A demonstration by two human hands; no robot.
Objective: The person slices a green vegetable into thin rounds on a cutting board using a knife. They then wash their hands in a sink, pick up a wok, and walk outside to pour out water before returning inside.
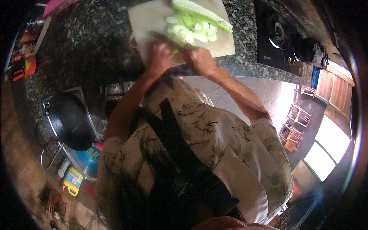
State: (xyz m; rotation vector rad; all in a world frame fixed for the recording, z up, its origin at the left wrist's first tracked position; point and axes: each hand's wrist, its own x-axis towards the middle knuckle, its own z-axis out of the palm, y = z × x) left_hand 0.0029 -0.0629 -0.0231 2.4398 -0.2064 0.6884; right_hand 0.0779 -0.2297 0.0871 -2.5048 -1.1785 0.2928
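Note:
On a pale cutting board [224,46] at the counter's front edge lies a pile of pale green vegetable slices [192,30]. A long halved piece of green gourd or similar vegetable [204,14] rests behind and against the pile. My right hand [199,59] is closed around the handle of a dark-bladed knife [165,38], whose blade points left across the board. Close beside the blade, my left hand [160,57] is over the board's near left part, its fingers bent and blurred. A small green bit shows between the hands; whether my left fingers hold anything is hidden.
A black gas cooktop [280,43] is set into the speckled stone counter [244,61] on the right. To the left, a black wok [70,120] sits over the sink area, near a blue basin [89,161] and a yellow detergent jug [72,181]. Wooden stools [294,123] stand farther right.

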